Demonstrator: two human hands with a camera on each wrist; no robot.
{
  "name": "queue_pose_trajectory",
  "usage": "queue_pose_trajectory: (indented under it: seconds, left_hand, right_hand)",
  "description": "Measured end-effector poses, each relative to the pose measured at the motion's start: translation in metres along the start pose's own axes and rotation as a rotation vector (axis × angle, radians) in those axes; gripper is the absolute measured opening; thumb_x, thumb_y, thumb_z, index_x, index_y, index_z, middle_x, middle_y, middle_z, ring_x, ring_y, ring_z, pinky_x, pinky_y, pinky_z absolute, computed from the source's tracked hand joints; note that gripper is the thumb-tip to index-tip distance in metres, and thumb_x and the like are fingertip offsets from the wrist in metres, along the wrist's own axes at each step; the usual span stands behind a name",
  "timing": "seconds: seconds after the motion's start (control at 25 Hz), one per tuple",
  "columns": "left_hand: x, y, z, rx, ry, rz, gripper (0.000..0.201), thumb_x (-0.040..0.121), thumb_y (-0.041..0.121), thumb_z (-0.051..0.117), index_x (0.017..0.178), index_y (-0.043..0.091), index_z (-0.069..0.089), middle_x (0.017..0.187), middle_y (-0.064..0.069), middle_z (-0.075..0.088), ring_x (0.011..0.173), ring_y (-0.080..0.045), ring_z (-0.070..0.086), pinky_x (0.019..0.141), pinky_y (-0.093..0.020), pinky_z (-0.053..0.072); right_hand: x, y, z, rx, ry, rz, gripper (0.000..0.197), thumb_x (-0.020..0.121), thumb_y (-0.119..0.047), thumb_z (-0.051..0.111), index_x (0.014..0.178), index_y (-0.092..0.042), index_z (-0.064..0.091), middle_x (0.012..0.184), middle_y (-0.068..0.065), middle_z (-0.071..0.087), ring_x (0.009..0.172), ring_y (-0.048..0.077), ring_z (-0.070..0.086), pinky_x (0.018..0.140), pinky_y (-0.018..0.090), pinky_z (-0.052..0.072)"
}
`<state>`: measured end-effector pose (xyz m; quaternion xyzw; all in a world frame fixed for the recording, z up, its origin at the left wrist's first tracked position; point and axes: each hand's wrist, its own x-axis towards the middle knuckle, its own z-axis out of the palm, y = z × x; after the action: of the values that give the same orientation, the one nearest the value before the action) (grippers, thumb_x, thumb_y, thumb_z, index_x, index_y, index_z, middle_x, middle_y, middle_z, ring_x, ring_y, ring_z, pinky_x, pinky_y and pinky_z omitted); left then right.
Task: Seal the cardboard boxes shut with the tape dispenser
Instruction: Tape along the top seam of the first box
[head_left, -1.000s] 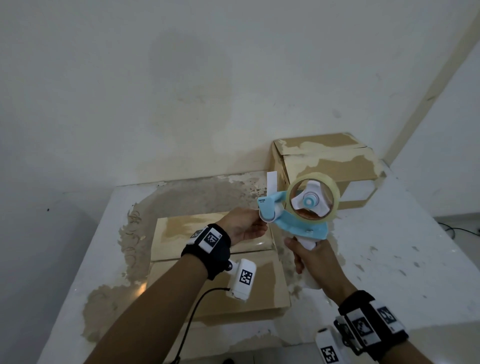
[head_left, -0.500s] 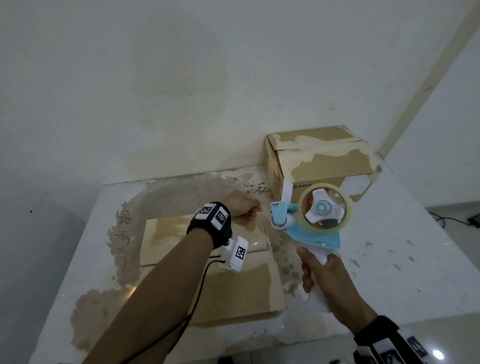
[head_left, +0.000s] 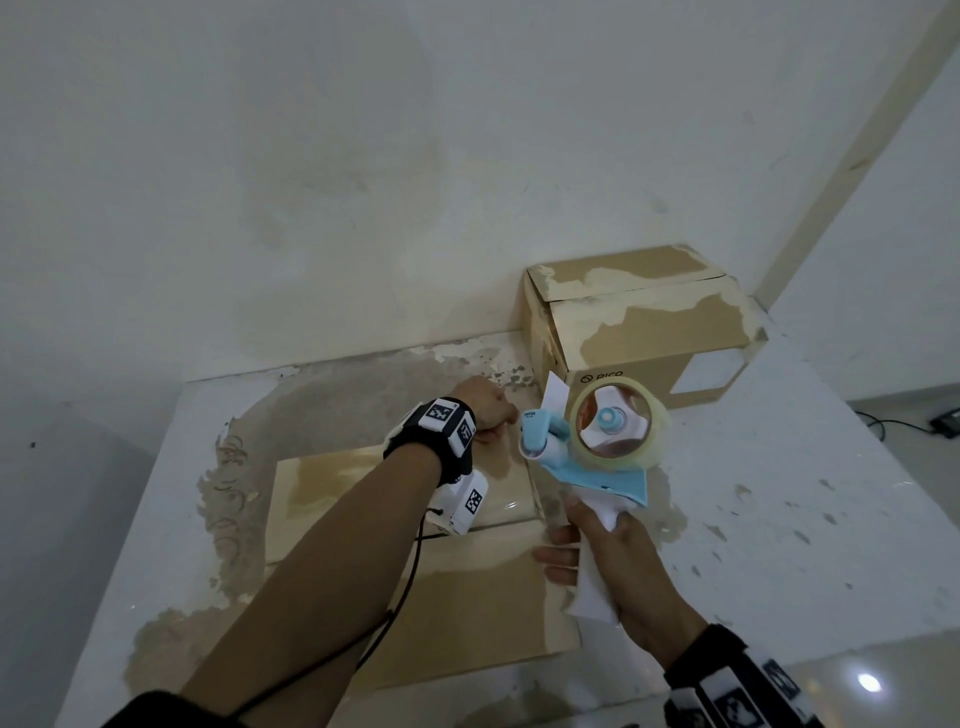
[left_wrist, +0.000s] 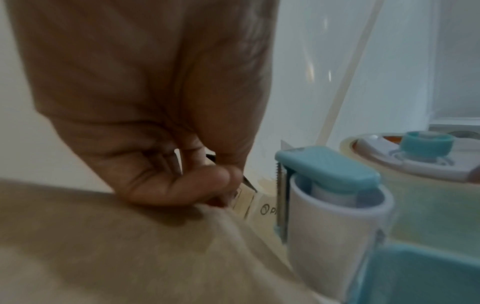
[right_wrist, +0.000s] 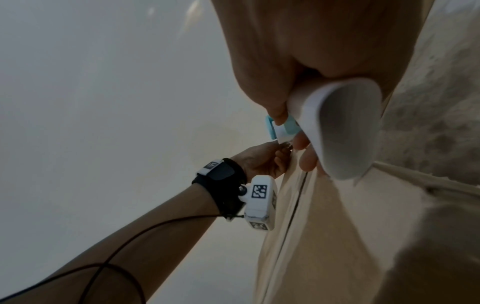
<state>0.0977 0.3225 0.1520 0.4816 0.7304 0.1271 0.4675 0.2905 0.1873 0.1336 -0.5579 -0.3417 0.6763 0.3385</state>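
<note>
Right hand (head_left: 618, 566): grips dispenser (head_left: 597, 447) handle.
Left hand (head_left: 485, 410): fingers curled at flat box's (head_left: 457, 587) far edge; what it holds, cannot tell.

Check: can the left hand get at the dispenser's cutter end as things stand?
Probably yes. The left hand sits fingers curled at the flat box's far edge, right beside the tape dispenser's cutter end, with nothing visible between them.

The tape dispenser (head_left: 587, 457) is smooth plastic, pale blue and white, with a serrated metal blade (left_wrist: 280, 203) and a glossy clear tape roll (head_left: 618, 431). Both cardboard boxes, flat (head_left: 415, 587) and upright (head_left: 644, 332), are matt brown with torn pale patches. The table top (head_left: 779, 493) is white, chipped and rough.
</note>
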Motion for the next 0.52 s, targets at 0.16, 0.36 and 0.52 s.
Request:
queue_pose_trajectory:
  seconds: [0.16, 0.36, 0.52]
  left_hand:
    - [0.01, -0.011, -0.002, -0.002, 0.049, 0.001, 0.027, 0.083, 0.016, 0.066, 0.059, 0.009, 0.057, 0.043, -0.001, 0.056, 0.049, -0.02, 0.052, 0.062, -0.03, 0.05]
    - [0.013, -0.005, -0.006, 0.242, -0.015, 0.049, 0.024, 0.085, 0.029, 0.066, 0.077, 0.006, 0.065, 0.065, -0.009, 0.06, 0.053, -0.02, 0.051, 0.063, -0.026, 0.045]
    - [0.01, 0.002, -0.009, 0.693, 0.064, 0.09, 0.047, 0.086, 0.047, 0.06, 0.111, 0.008, 0.063, 0.113, -0.012, 0.063, 0.102, -0.029, 0.061, 0.082, -0.033, 0.045]
  right_hand:
    - [0.008, -0.003, 0.003, 0.037, 0.016, 0.047, 0.03, 0.09, -0.031, 0.062, 0.105, -0.004, 0.06, 0.068, 0.013, 0.069, 0.07, 0.037, 0.072, 0.07, 0.048, 0.058]
    - [0.004, -0.003, 0.004, 0.029, 0.028, 0.027, 0.02, 0.094, -0.027, 0.057, 0.098, -0.008, 0.058, 0.064, 0.012, 0.067, 0.066, 0.034, 0.071, 0.071, 0.047, 0.059]
    - [0.007, 0.002, 0.004, 0.034, 0.034, 0.04, 0.024, 0.094, -0.027, 0.056, 0.097, -0.003, 0.058, 0.062, 0.011, 0.066, 0.067, 0.034, 0.069, 0.071, 0.044, 0.059]
